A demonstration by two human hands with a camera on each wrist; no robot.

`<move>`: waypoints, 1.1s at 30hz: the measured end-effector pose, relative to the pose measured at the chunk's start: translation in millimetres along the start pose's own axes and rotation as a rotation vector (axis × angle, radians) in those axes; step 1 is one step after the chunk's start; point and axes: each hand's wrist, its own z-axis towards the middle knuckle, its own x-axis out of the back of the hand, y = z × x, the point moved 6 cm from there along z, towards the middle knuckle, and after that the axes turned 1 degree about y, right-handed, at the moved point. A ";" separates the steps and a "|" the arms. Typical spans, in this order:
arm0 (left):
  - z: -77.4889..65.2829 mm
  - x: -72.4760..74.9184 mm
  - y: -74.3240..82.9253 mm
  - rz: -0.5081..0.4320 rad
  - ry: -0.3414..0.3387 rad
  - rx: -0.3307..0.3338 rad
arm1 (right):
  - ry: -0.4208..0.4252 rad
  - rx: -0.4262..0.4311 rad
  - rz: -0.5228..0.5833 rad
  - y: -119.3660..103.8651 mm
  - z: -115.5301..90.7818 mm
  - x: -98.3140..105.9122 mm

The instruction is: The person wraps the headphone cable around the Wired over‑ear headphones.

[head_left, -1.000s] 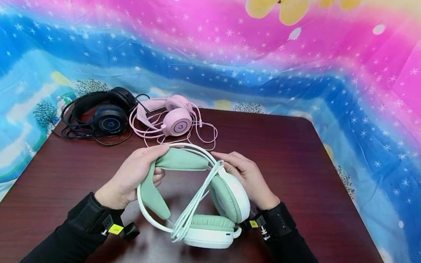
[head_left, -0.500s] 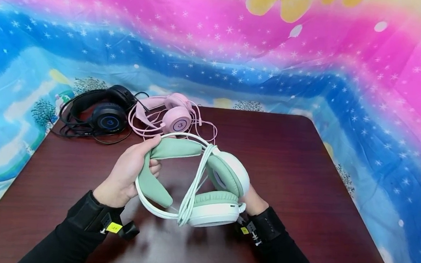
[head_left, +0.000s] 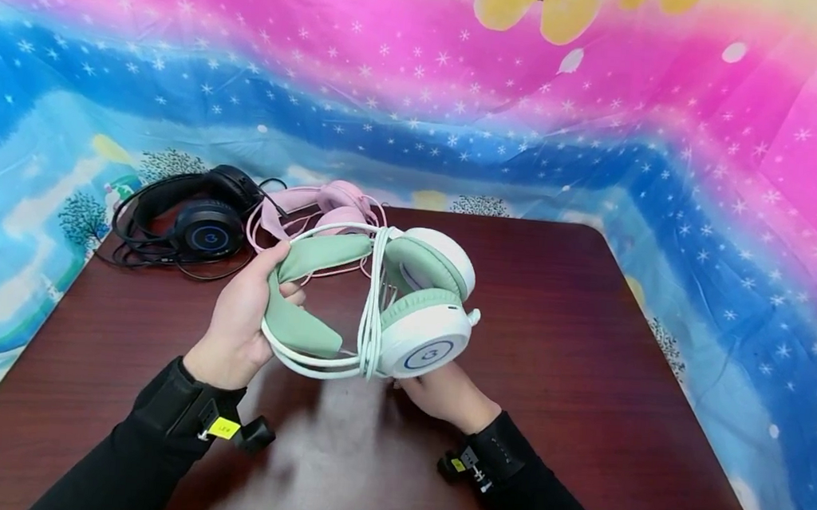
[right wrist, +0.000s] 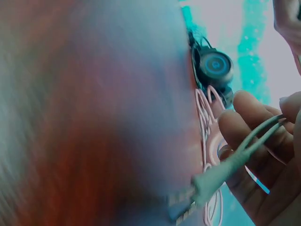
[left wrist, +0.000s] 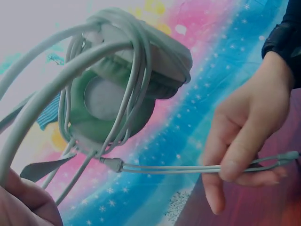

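Plainly, the head view has the left hand (head_left: 233,325) gripping the headband (head_left: 302,328) of a mint-and-white headset (head_left: 425,344) above the dark table (head_left: 589,341), the right hand (head_left: 451,396) beneath it; a black headset (head_left: 208,237) and a pink headset (head_left: 341,195) lie behind. From the left wrist, the right hand pinches a doubled cable (left wrist: 188,171). From the right wrist, its pale end (right wrist: 218,178) pokes past the fingers, blurred at the tip

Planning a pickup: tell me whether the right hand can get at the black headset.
Probably not directly: the right hand holds a cable, and the left hand and green headset seem to stand between it and the black headset.
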 end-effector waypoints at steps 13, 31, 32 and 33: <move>16.3 24.2 -0.3 0.001 0.244 -0.095 | -0.085 0.038 -0.216 -47.6 5.8 -5.8; 16.1 37.8 -0.5 0.349 0.369 -0.345 | 0.106 0.113 -0.381 -84.8 2.6 38.3; 15.9 37.8 -1.1 0.359 0.371 -0.341 | 0.128 0.112 -0.350 -84.5 2.7 40.6; 15.6 37.3 -2.0 0.369 0.364 -0.337 | 0.147 0.118 -0.321 -83.9 2.8 42.1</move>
